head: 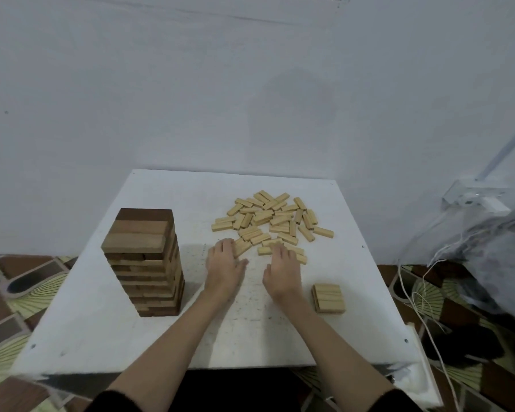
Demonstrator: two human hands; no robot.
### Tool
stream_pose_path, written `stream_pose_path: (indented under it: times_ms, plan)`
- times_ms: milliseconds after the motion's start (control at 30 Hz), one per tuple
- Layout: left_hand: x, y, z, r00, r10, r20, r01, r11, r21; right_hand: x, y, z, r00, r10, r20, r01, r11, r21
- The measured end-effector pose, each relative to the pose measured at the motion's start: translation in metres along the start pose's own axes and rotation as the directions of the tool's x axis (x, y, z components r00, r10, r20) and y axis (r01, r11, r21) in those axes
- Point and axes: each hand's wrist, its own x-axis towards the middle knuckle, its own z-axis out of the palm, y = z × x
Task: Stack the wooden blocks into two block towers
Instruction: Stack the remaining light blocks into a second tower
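Both hands, the left hand [225,261] and right hand [281,267], lie spread flat on pale loose blocks [272,223] mid-surface, so they should gather three aligned blocks for the low stack [328,298], away from the dark tower [144,260].

A home room: patterned floor mat [18,304], plain white wall [191,84], small white table [101,337].
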Motion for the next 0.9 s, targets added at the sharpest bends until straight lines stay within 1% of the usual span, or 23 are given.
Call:
stream_pose_path:
  times_ms: [100, 167, 367, 433, 500, 533, 600, 667, 733, 800, 900]
  plan:
    - [0.008, -0.001, 0.003, 0.998, 0.032, 0.051, -0.039, 0.991, 0.129, 0.005, 0.002, 0.000, 0.999, -0.023, 0.025, 0.023, 0.999, -0.030]
    - [0.011, -0.001, 0.003, 0.997, 0.036, 0.063, -0.047, 0.983, 0.178, 0.006, 0.003, 0.000, 0.999, -0.036, 0.027, 0.037, 0.999, -0.036]
    - [0.006, 0.006, 0.002, 0.998, 0.022, 0.058, -0.031, 0.986, 0.161, 0.003, 0.003, 0.000, 0.997, -0.080, -0.021, 0.077, 0.993, -0.089]
    - [0.001, 0.007, 0.001, 0.998, 0.020, 0.055, -0.029, 0.986, 0.165, 0.004, 0.002, -0.001, 0.997, -0.074, -0.008, 0.073, 0.994, -0.081]
    - [-0.003, 0.005, 0.000, 0.997, 0.019, 0.069, -0.030, 0.987, 0.158, 0.005, 0.002, -0.002, 0.998, -0.056, 0.027, 0.056, 0.998, -0.021]
    - [-0.006, 0.005, 0.000, 0.996, 0.009, 0.085, -0.020, 0.991, 0.130, 0.005, 0.001, -0.002, 0.998, -0.030, 0.049, 0.028, 0.999, 0.036]
    - [-0.010, 0.006, -0.004, 0.992, -0.021, 0.128, 0.015, 0.999, 0.041, 0.004, -0.003, -0.005, 0.993, 0.065, 0.103, -0.085, 0.974, 0.209]
    - [-0.012, 0.008, -0.009, 0.978, -0.068, 0.199, 0.079, 0.996, -0.048, 0.002, -0.007, -0.008, 0.974, 0.157, 0.164, -0.210, 0.897, 0.388]
    - [-0.012, 0.011, -0.016, 0.956, -0.113, 0.270, 0.149, 0.982, -0.115, -0.001, -0.009, -0.012, 0.957, 0.202, 0.207, -0.282, 0.809, 0.516]
    - [-0.011, 0.011, -0.025, 0.943, -0.134, 0.304, 0.183, 0.973, -0.139, -0.002, -0.006, -0.019, 0.950, 0.207, 0.235, -0.307, 0.760, 0.572]
    - [-0.010, 0.007, -0.035, 0.922, -0.127, 0.366, 0.185, 0.974, -0.129, -0.003, -0.001, -0.028, 0.946, 0.161, 0.283, -0.299, 0.773, 0.560]
